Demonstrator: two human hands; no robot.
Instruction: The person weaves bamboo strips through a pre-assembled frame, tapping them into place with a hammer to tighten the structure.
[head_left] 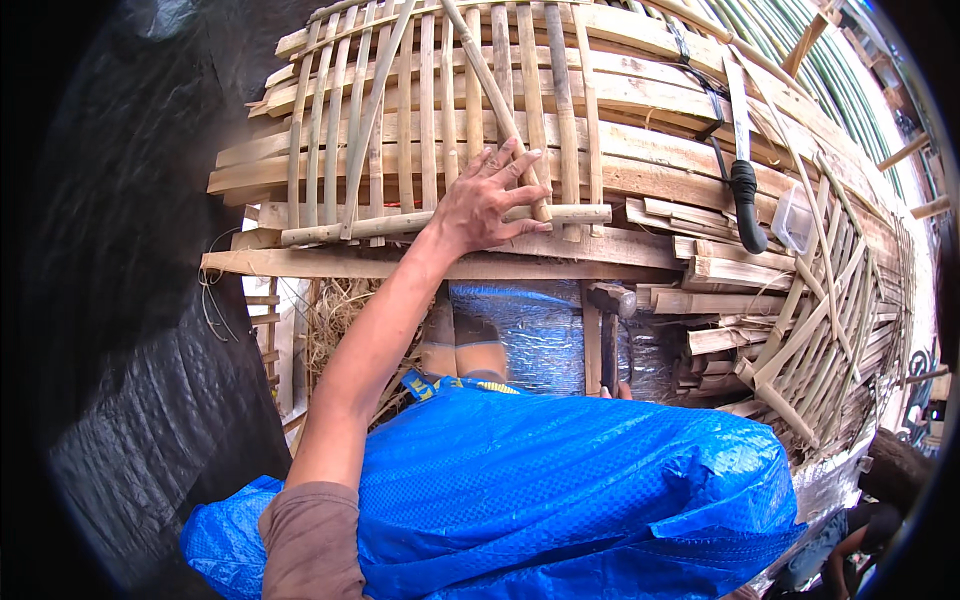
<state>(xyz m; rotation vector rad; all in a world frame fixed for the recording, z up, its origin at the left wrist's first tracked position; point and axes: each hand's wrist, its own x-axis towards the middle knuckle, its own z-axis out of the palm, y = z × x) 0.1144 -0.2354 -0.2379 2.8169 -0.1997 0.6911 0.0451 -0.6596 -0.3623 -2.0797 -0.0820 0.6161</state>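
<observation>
My left hand lies with its fingers spread over the lower corner of a bamboo lattice panel. It touches a slanting bamboo strip where that strip crosses the bottom crosspiece. Several upright slats run side by side in the panel, resting on wooden planks. Below the planks a hammer stands head up. Only the fingertips of my right hand show, closed at the lower end of its dark handle; a blue woven tarp hides the rest of the hand.
A knife with a black-wrapped handle lies on the planks at the right, beside a clear plastic container. Split wood and a second bamboo lattice are stacked there. Black sheeting hangs at left. Another person is at lower right.
</observation>
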